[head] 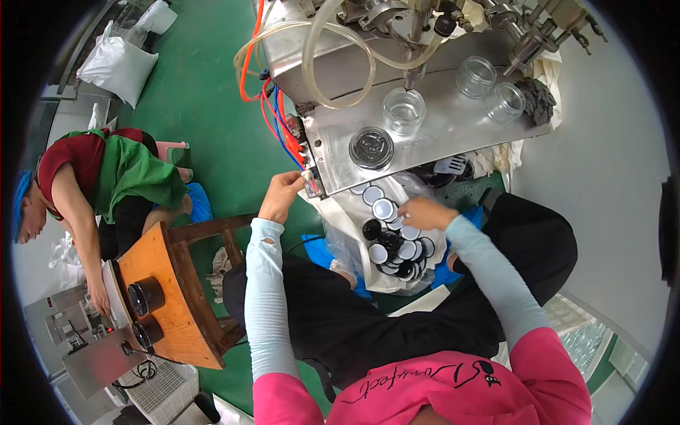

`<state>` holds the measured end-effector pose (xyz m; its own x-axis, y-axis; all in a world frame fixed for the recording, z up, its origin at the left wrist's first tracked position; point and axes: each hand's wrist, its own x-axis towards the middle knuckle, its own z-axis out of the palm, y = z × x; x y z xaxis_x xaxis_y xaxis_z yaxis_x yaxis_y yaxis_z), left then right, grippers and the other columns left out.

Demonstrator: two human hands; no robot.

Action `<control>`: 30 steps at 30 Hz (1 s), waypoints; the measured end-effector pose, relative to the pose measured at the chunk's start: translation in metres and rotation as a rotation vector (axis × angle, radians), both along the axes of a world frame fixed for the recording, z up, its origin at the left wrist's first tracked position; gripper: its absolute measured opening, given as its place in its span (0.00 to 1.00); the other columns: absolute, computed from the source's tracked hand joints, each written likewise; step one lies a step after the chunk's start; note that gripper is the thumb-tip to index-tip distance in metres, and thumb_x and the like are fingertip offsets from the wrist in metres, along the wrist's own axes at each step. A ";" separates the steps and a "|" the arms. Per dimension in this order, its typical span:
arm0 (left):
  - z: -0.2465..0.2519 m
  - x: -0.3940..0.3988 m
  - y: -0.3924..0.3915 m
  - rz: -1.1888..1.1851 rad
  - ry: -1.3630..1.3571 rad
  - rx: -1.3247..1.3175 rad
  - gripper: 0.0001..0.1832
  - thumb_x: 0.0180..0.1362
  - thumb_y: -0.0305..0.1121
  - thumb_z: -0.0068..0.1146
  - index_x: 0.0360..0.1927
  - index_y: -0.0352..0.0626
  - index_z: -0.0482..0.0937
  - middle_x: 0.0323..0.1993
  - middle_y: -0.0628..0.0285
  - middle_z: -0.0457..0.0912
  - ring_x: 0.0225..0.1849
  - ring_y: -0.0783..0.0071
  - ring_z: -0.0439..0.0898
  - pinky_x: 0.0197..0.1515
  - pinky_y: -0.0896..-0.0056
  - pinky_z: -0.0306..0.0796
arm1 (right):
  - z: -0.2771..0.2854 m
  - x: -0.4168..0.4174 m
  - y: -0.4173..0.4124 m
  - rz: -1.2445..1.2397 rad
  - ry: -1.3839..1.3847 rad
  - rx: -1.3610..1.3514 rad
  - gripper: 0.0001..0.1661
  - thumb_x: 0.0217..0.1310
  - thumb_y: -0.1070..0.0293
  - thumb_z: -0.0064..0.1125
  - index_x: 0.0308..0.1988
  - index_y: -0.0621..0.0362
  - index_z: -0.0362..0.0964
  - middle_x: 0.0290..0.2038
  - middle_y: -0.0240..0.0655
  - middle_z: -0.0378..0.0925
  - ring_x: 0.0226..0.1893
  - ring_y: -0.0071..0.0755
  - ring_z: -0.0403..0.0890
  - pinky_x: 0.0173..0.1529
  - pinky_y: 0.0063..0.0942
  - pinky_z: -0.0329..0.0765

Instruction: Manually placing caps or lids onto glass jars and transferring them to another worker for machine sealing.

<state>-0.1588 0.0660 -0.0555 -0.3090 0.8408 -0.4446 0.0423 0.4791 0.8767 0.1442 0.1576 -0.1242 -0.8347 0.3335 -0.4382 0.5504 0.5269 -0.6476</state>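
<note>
My left hand (281, 195) is at the near left corner of the steel filling machine's table (446, 138), its thumb and fingers on a small pneumatic valve (312, 183). My right hand (427, 213) reaches over a bag of jar lids (383, 209), black outside with white liners. Its fingertips touch or nearly touch a lid; blur hides whether one is gripped. A glass jar filled with dark paste (371, 149) stands near the table's front edge. Below the filling nozzle (411, 77) is a clear glass jar (404, 112), seemingly unfilled. Two more clear jars (476, 77) stand to the right.
Clear hoses (340, 101) loop over the machine's left side, beside red and blue air lines (279, 119). A dark crumpled cloth (537, 101) lies on the table's right end. At left, a co-worker (101, 175) bends over a wooden stool (175, 303) bearing two black-filled jars (146, 295).
</note>
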 end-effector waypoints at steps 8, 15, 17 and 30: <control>-0.017 0.004 -0.003 0.059 -0.143 0.061 0.09 0.49 0.23 0.51 0.35 0.30 0.77 0.29 0.61 0.79 0.29 0.77 0.76 0.36 0.75 0.69 | -0.129 -0.004 -0.084 -0.090 -0.164 0.293 0.17 0.57 0.67 0.41 0.47 0.55 0.65 0.47 0.35 0.68 0.42 0.43 0.74 0.43 0.39 0.73; 0.046 0.019 -0.018 0.232 0.369 0.137 0.10 0.54 0.31 0.55 0.32 0.31 0.78 0.30 0.63 0.80 0.32 0.80 0.75 0.39 0.80 0.66 | -0.139 0.013 -0.095 0.078 -0.021 0.597 0.09 0.49 0.65 0.48 0.29 0.54 0.74 0.31 0.34 0.73 0.39 0.36 0.72 0.44 0.33 0.67; 0.071 0.030 -0.021 0.232 0.373 0.233 0.14 0.52 0.31 0.57 0.38 0.31 0.77 0.34 0.58 0.80 0.37 0.74 0.76 0.43 0.75 0.66 | -0.137 0.018 -0.088 0.091 -0.035 0.620 0.09 0.49 0.65 0.48 0.27 0.53 0.75 0.32 0.34 0.74 0.39 0.35 0.72 0.45 0.33 0.66; 0.009 0.116 0.051 0.021 0.448 0.389 0.47 0.28 0.34 0.73 0.55 0.36 0.60 0.47 0.47 0.66 0.52 0.54 0.63 0.56 0.63 0.59 | 0.065 0.022 -0.024 -0.750 0.711 -0.090 0.14 0.57 0.71 0.49 0.44 0.62 0.69 0.38 0.33 0.74 0.40 0.20 0.71 0.46 0.20 0.67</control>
